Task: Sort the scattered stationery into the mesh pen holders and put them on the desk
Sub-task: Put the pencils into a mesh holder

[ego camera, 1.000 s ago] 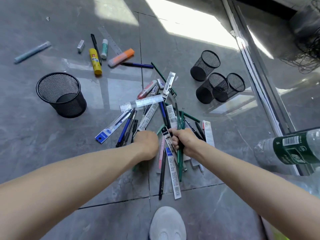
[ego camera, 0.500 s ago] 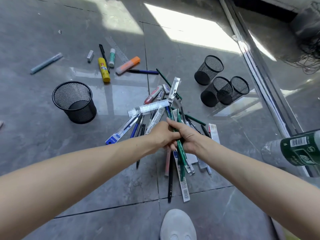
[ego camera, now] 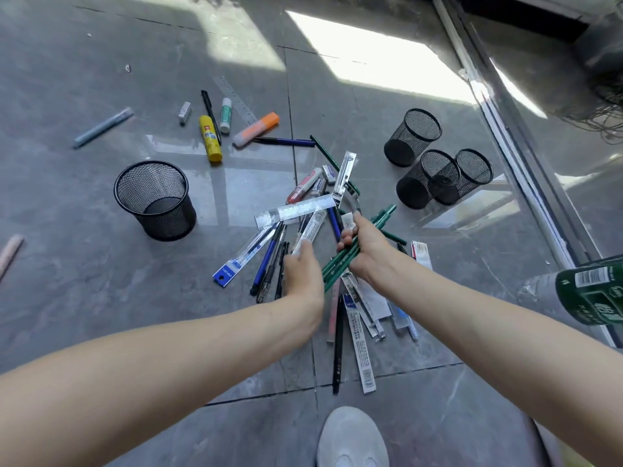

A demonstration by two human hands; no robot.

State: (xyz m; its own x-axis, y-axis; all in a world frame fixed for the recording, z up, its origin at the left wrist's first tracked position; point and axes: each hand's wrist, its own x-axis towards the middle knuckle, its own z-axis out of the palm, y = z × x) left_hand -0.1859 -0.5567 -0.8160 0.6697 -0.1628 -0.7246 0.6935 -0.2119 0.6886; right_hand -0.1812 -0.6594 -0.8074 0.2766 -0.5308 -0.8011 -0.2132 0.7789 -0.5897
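My right hand [ego camera: 365, 246] has its grip curled tight round a bundle of green pencils [ego camera: 333, 271], just over the pile [ego camera: 362, 348] on the floor [ego camera: 101, 298]; my left hand [ego camera: 301, 267] hovers beside it, fingers bent, and I cannot tell whether it pinches anything; a gathering step, I judge; next the bundle needs carrying to the mesh holders [ego camera: 416, 187] nearby and dropping in upright.

The floor tiles [ego camera: 101, 298] were glossy and smooth (they mirrored the light); the large pen holder [ego camera: 168, 220] was matt black mesh; the ruler [ego camera: 296, 210] was clear plastic.
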